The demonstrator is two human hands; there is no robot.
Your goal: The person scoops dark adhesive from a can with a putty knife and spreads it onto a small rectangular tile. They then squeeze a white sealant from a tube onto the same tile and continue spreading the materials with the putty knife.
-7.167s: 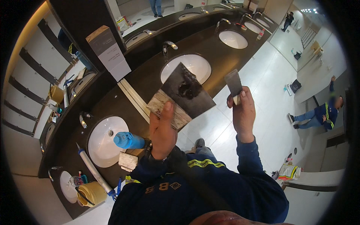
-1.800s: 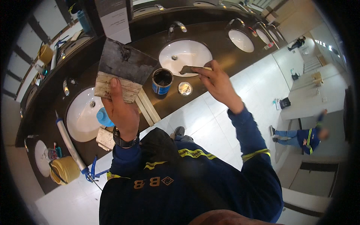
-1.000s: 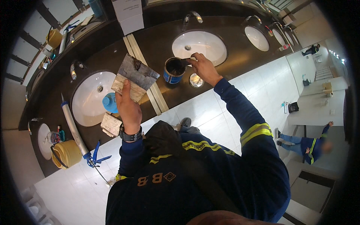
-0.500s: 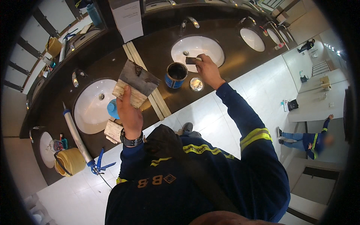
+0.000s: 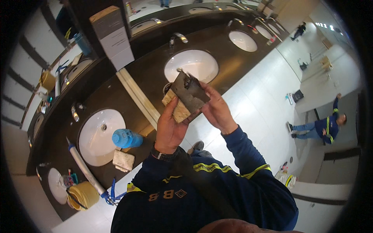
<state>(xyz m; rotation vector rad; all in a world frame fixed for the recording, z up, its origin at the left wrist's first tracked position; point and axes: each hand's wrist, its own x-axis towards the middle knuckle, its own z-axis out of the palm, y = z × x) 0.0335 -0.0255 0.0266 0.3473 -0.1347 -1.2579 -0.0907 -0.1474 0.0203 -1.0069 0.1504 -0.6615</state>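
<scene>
My left hand (image 5: 171, 130) grips a flat board (image 5: 175, 105) by its pale, rough, wood-like part; the rest is a dark grey face (image 5: 190, 93) with a lump of black paste near its upper edge. Fingers closed, my right hand (image 5: 219, 110) is against the board's right edge. The small dark scraper it held half a second ago cannot be told apart from the dark face now. Behind the board, only a bit of the open can's rim (image 5: 167, 87) shows on the counter. A white basin (image 5: 202, 64) lies just beyond the board.
The dark counter (image 5: 149, 58) holds a pale strip (image 5: 138, 97), tall box (image 5: 112, 39), blue bottle (image 5: 128, 138) and pale block (image 5: 123, 160). A caulking gun (image 5: 87, 167) and yellow bucket (image 5: 83, 196) are at left. Another person (image 5: 324, 126) stands at right on the white floor.
The board has moved right, now hiding most of the can and its lid. My right hand has come down from beside the basin to the board's edge. The view has shifted.
</scene>
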